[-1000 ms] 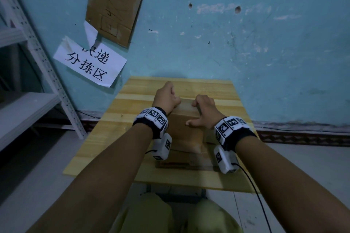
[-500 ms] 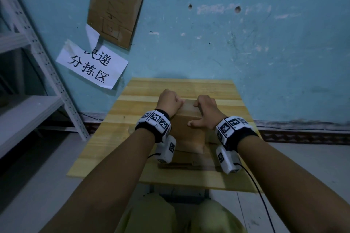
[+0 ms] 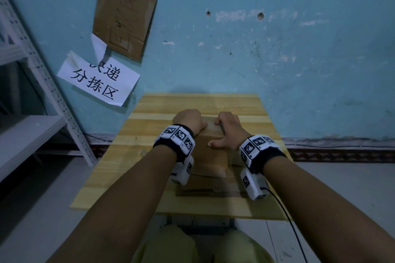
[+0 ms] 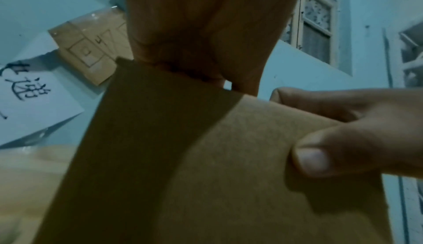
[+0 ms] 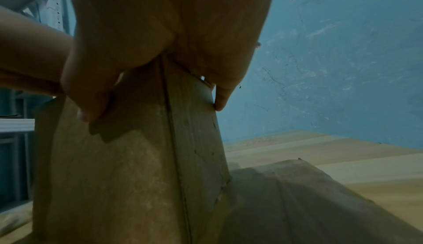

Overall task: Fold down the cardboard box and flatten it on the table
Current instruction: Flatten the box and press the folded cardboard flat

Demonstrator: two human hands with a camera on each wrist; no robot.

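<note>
Compared with the head view a second ago, the left hand (image 3: pixel 190 120) now sits a little nearer on the top edge of the brown cardboard box (image 3: pixel 210 156), closer to the right hand (image 3: pixel 227 130), and its fingers look more tightly curled; the box's upright panel seems to have tipped slightly toward the person, though the change is small. The right hand has barely shifted.

The box stands near the middle of the pale striped wooden bench (image 3: pixel 149 134), partly collapsed: one panel rises between the wrists, while lower flaps already lie flat on the bench at its near foot. Both hands grip the raised panel's top edge. In the left wrist view the left hand's curled fingers (image 4: pixel 201 31) hook over the edge from above, and the right hand's thumb (image 4: pixel 320 157) presses on the near face. In the right wrist view that thumb and the fingers pinch the same panel, fingers wrapped over to the far side. Holding the top edge from both corners probably gives leverage about the crease at the bottom, so the panel can be folded down evenly without twisting.

I judge the flattening about midway; the standing panel has yet to go down.

Behind, a white paper sign with black characters (image 3: pixel 98 83) and a brown cardboard sheet (image 3: pixel 126 17) hang on the blue wall.
</note>
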